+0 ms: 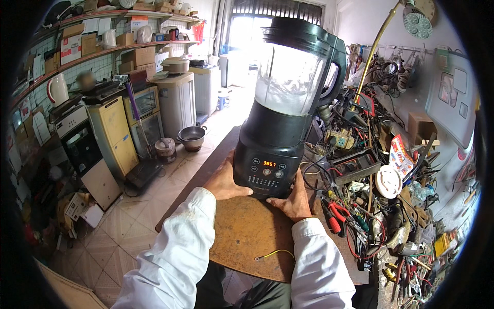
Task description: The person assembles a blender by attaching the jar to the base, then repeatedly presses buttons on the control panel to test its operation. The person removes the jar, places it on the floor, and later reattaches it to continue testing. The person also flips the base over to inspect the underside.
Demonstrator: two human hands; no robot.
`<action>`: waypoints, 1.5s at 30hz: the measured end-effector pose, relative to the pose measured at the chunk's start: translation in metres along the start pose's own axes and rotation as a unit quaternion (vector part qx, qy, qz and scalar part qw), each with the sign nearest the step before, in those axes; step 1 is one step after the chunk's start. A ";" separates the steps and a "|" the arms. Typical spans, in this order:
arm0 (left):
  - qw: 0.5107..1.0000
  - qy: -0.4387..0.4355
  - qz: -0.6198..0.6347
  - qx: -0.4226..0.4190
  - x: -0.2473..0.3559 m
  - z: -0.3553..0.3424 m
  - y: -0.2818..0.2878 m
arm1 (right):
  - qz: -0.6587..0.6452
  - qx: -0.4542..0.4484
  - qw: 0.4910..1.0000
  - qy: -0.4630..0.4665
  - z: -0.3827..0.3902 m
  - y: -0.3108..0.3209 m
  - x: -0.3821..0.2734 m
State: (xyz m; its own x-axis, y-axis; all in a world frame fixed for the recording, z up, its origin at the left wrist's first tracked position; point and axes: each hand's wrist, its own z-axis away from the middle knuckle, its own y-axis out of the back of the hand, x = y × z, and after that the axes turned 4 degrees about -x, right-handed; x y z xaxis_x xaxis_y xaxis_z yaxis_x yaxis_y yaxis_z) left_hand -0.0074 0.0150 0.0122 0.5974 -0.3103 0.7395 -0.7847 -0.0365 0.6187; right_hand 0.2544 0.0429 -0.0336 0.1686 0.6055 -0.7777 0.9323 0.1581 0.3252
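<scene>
Blender on workbench, held by two hands.
Brown workbench (242,242): bare patch at centre, tool clutter (381,206) at 3 o'clock. Black blender (280,134), frosted jug, lit display, upright at 12 o'clock. Left hand (225,181) at 9 o'clock and right hand (296,202) at 4 o'clock of its base, fingers spread, pressed against it. Yellow wire (275,253), 6 o'clock.

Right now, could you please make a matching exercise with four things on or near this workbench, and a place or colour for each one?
Things:
1. blender
2. pliers
3. pot
4. round lid

Descriptions:
A. white, among the tools
B. on the floor by the appliances
C. between the left hand and right hand
D. red handles

Pairs: 1-C, 2-D, 3-B, 4-A
</scene>
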 end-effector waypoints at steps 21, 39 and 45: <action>1.000 0.005 -0.007 0.000 -0.005 -0.002 -0.002 | 0.006 -0.003 1.000 0.006 0.003 0.001 -0.002; 1.000 0.006 -0.004 0.011 -0.007 -0.002 -0.003 | -0.017 0.002 1.000 -0.007 0.000 -0.001 -0.001; 0.999 -0.031 -0.006 0.012 -0.013 -0.005 -0.004 | 0.018 0.008 1.000 0.006 0.001 0.001 0.004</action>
State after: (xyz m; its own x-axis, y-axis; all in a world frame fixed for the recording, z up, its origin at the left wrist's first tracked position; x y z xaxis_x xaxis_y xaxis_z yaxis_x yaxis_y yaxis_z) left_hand -0.0115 0.0235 0.0016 0.5953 -0.3686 0.7140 -0.7822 -0.0628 0.6198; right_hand 0.2561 0.0451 -0.0373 0.1987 0.6200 -0.7590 0.9305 0.1239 0.3448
